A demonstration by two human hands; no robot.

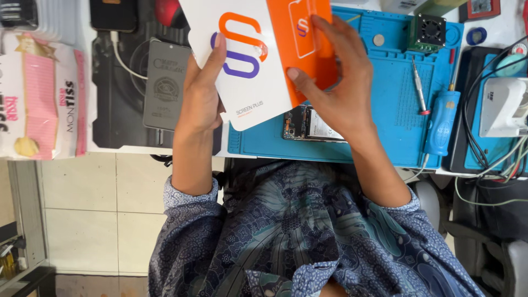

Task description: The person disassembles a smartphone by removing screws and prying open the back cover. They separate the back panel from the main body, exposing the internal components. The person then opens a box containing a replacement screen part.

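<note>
A: Packet, white and orange, held flat above the blue mat, both hands on it.

B: Left hand clamps its left edge, thumb on top. Right hand pinches the orange side.

A: An opened phone lies beneath; a blue tool sits well clear to the right.

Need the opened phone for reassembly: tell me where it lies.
In the head view, the opened phone lies on the blue mat, mostly hidden beneath the right hand and the white-and-orange package.
</note>
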